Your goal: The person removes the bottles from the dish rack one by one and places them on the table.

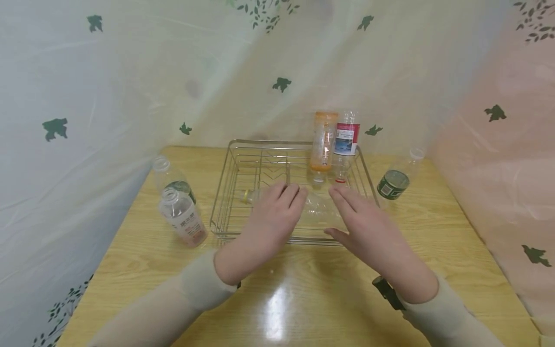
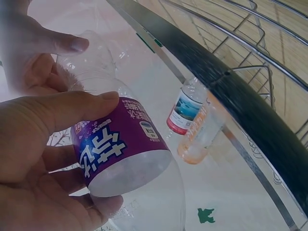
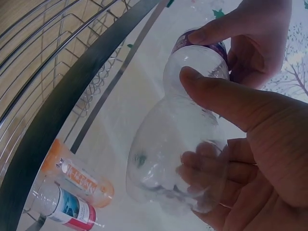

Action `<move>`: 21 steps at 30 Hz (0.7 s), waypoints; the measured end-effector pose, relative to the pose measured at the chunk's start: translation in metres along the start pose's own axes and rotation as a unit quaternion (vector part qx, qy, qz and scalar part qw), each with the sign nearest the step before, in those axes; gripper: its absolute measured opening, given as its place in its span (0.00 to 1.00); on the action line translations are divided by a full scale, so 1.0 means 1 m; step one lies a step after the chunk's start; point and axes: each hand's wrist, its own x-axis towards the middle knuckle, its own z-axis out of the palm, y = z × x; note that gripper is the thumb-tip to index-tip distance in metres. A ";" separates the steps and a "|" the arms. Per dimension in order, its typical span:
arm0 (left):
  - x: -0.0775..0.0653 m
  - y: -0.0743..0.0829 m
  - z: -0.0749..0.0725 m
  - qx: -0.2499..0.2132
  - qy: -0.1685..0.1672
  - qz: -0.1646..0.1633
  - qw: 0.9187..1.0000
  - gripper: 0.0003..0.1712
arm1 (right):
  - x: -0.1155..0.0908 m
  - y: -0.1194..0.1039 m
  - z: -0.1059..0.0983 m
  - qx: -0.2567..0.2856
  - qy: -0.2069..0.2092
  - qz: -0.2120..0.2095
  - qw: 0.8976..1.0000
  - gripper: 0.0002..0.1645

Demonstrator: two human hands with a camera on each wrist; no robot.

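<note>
A clear plastic bottle [image 1: 318, 210] with a purple label [image 2: 113, 139] lies sideways over the wire rack [image 1: 270, 141], its neck with a yellow ring pointing left. My left hand [image 1: 277, 212] grips it around the label, thumb on top and fingers beneath. Toward the base end, my right hand [image 1: 364, 224] holds the clear body, with its thumb on the near side and its fingers behind, as the right wrist view shows. In the rack's back right part, an orange-labelled bottle [image 1: 323, 142] and a bottle with a red and blue label [image 1: 346, 139] stand neck down.
Left of the rack stand a green-labelled clear bottle [image 1: 170, 174] and a bottle with a pale pink label [image 1: 185, 219]. Another green-labelled bottle [image 1: 393, 184] is to the right. A patterned curtain [image 1: 243, 82] hangs behind the wooden table [image 1: 438, 250].
</note>
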 end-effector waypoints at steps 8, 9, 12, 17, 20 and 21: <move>0.001 0.007 -0.002 0.003 -0.027 0.011 1.000 0.29 | 0.002 -0.004 0.004 -0.034 -0.017 0.006 0.999 0.47; 0.001 0.008 -0.003 0.003 -0.029 0.009 1.000 0.29 | 0.002 -0.004 0.005 -0.037 -0.016 0.004 0.999 0.46; 0.001 0.009 -0.003 0.007 -0.030 0.009 0.999 0.29 | 0.002 -0.004 0.008 -0.043 -0.009 -0.004 0.999 0.43; 0.000 0.011 -0.005 0.005 -0.026 0.010 1.000 0.26 | 0.000 -0.001 0.012 -0.040 0.010 -0.018 0.999 0.38; -0.002 0.012 -0.009 -0.017 -0.036 -0.002 0.999 0.32 | -0.002 0.003 0.013 -0.015 0.020 -0.012 1.000 0.36; -0.003 0.011 -0.011 -0.025 -0.043 -0.009 0.999 0.37 | -0.004 0.005 0.014 -0.005 0.023 -0.006 1.000 0.36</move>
